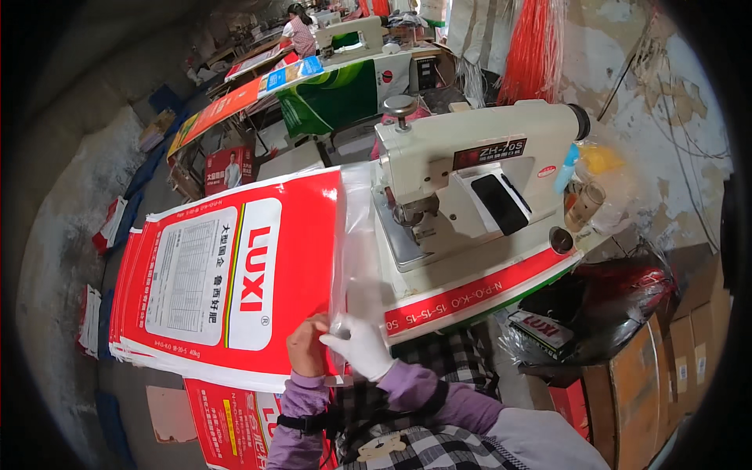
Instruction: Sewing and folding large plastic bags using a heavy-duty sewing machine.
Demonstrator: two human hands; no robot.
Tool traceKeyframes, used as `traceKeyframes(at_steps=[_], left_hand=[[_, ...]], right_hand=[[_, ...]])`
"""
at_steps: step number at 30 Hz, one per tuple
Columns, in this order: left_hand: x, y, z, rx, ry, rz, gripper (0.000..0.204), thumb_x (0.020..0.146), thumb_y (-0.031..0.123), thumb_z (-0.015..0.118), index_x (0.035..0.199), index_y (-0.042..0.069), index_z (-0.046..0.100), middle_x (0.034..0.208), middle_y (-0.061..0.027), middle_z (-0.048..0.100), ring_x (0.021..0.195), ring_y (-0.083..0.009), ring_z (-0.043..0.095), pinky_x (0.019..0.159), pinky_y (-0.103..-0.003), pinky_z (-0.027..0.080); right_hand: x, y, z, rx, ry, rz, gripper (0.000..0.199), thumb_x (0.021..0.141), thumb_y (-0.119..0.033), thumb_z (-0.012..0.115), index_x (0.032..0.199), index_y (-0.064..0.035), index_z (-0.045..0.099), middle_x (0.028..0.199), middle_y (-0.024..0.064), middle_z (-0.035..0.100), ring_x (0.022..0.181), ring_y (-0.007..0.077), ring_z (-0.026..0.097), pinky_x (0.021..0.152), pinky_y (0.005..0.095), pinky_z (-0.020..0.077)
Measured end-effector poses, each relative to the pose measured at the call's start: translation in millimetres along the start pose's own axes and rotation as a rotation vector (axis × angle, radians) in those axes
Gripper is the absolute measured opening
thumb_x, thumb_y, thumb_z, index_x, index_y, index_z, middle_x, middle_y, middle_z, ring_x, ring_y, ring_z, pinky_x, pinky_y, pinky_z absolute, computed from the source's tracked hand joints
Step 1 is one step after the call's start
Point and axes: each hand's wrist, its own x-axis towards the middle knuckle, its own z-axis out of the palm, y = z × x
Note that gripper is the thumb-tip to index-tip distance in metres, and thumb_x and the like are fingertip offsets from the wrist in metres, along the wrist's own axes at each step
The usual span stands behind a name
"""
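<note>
A stack of red and white printed fertilizer sacks (309, 235) lies flat to the left of a cream sewing machine (486, 145). Clear plastic liner film (359, 227) sticks out along the top sack's right edge, toward the machine's needle area. My bare left hand (309, 345) is closed at the near corner of that sack, fingertips bent on the film's edge. Right beside it, my right hand (362, 346), in a white glove, pinches the same film with thumb and fingers. Both hands nearly touch. The film between the fingertips is partly hidden.
A dark phone (501, 204) and a pen rest on white paper on the machine bed. Cardboard boxes (638, 384) and plastic-wrapped goods stand at the lower right. Red strands (533, 55) hang on the wall. Another person (300, 33) sits at a farther machine.
</note>
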Motion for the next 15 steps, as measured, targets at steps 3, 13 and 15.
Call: traceKeyframes(at_steps=[3,13,15], left_hand=[[-0.4,-22.9,-3.4,0.286,0.106,0.057,0.022,0.083,0.014,0.06,0.098,-0.002,0.063,0.093,-0.0118,0.066,0.089,-0.023,0.063,0.085,-0.036,0.048],[7.9,20.6,-56.1,1.007,-0.057,-0.072,0.042,0.089,0.03,0.06,0.066,-0.004,0.056,0.049,-0.0164,0.049,0.043,-0.0192,0.046,0.046,-0.038,0.037],[4.5,31.8,-37.3,0.925,-0.072,-0.118,0.041,0.09,0.029,0.059,0.067,-0.004,0.056,0.05,-0.0169,0.048,0.044,-0.0192,0.048,0.047,-0.037,0.038]], right_hand=[[-1.9,23.1,22.9,0.109,0.087,-0.015,0.016,0.081,-0.015,0.069,0.088,-0.0028,0.062,0.08,0.0115,0.063,0.076,0.025,0.065,0.068,0.0319,0.0498],[-17.5,40.1,-5.2,-0.135,-0.37,-0.327,0.025,0.088,-0.014,0.057,0.11,-0.0062,0.065,0.086,0.0115,0.058,0.084,0.0294,0.059,0.076,0.0368,0.0472],[-18.9,49.5,-9.4,-0.15,-0.389,-0.381,0.026,0.089,-0.016,0.055,0.111,-0.0048,0.064,0.086,0.012,0.057,0.085,0.0308,0.057,0.077,0.0377,0.0462]])
